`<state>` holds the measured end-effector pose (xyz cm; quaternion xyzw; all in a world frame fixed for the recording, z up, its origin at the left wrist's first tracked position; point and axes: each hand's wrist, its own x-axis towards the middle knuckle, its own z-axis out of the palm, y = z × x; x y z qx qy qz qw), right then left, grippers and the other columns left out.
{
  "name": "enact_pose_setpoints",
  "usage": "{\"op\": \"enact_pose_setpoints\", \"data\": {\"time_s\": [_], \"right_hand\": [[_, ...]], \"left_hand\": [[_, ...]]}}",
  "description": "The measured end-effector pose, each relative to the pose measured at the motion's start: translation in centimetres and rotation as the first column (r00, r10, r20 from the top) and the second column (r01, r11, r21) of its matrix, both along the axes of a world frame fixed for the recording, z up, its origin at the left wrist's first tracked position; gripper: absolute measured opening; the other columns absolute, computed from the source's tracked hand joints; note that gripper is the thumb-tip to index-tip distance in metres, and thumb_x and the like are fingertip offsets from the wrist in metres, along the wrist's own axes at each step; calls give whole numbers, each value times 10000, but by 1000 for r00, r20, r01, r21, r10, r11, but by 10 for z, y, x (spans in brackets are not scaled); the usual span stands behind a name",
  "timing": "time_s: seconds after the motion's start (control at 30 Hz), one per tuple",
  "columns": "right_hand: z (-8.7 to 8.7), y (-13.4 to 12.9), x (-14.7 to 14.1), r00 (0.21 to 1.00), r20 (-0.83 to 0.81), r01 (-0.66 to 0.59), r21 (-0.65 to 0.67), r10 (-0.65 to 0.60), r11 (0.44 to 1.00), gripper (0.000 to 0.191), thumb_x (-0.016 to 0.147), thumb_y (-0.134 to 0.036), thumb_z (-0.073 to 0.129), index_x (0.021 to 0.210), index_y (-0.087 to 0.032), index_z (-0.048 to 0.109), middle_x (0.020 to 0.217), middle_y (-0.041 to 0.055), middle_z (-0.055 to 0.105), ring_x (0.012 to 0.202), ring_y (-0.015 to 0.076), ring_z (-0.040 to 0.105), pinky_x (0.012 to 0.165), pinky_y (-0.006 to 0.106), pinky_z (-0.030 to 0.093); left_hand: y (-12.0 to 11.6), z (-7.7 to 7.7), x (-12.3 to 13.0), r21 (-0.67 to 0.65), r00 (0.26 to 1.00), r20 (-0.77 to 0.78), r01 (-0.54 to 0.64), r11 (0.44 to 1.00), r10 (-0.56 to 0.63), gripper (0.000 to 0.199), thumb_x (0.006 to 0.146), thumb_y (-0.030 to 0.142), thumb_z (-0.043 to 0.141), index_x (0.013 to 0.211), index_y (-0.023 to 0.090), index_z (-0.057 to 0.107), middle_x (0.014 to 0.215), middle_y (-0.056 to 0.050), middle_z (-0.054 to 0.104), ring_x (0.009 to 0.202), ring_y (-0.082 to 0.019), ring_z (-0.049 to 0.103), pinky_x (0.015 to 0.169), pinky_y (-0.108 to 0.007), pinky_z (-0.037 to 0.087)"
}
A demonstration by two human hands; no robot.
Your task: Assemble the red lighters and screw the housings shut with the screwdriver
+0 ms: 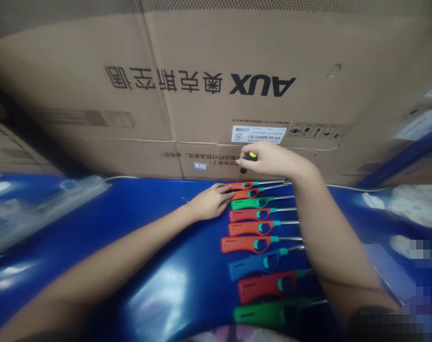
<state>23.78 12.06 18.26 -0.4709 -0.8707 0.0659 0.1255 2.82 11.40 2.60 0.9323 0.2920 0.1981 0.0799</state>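
Several long-necked gas lighters lie in a column, handles left and metal tubes right. They include an orange lighter (240,185) at the far end, a second orange lighter (245,194), a green lighter (249,203), a blue lighter (253,264) and a red lighter (262,286). My left hand (211,202) rests with fingers spread, its fingertips touching the handle ends of the two farthest lighters. Above that end of the column, my right hand (264,159) is closed around a black-and-yellow handle (252,155); most of it is hidden by my fingers.
A large cardboard box (198,114) with upside-down lettering stands behind the blue tabletop (159,228). Clear plastic packaging (55,204) lies at the left. White patterned material (415,206) is at the right, and my right forearm covers some lighter tips.
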Motion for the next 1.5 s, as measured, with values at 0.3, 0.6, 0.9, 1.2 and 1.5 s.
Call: {"op": "enact_pose_setpoints", "data": {"time_s": [0.3, 0.6, 0.9, 1.2, 1.5], "right_hand": [[-31, 11, -27, 992, 73, 94, 77, -100, 993, 237, 886, -346, 523, 849, -189, 697, 880, 87, 735, 747, 195, 618, 620, 278, 349], [-34, 17, -25, 984, 141, 100, 85, -112, 991, 230, 880, -320, 509, 832, -179, 685, 859, 105, 730, 745, 214, 621, 608, 286, 342], [-31, 13, -25, 997, 16, 74, 82, -76, 994, 211, 872, -312, 528, 812, -178, 679, 799, 62, 707, 653, 151, 541, 603, 269, 332], [-41, 18, -40, 999, -38, 39, 65, -37, 997, 226, 862, -322, 532, 817, -170, 693, 718, 55, 684, 590, 138, 491, 583, 266, 315], [-36, 16, -47, 1000, 7, 9, 57, -10, 998, 214, 817, -282, 531, 818, -169, 712, 768, 74, 702, 623, 153, 519, 599, 280, 334]], "left_hand": [[23, -11, -8, -163, 932, 212, -262, 951, 293, 299, 971, 197, 498, 1169, 95, 696, 1163, -150, 739, 1076, -263, 702, 987, -399, 539], [37, -18, -2, -351, 885, 267, -280, 894, 382, 212, 852, 204, 699, 1051, 141, 739, 1034, -81, 784, 907, -213, 741, 860, -321, 592], [40, -26, 4, -345, 859, 304, -304, 888, 412, 263, 790, 154, 744, 1053, 151, 737, 1022, -80, 775, 922, -221, 728, 858, -334, 596], [38, -28, 2, -224, 903, 311, -233, 946, 296, 174, 836, 165, 690, 1002, 151, 742, 1029, -91, 734, 985, -230, 702, 937, -365, 556], [35, -13, 0, -182, 950, 193, -211, 960, 245, 76, 793, 146, 691, 850, 148, 741, 895, -86, 717, 843, -229, 689, 789, -322, 552]]}}
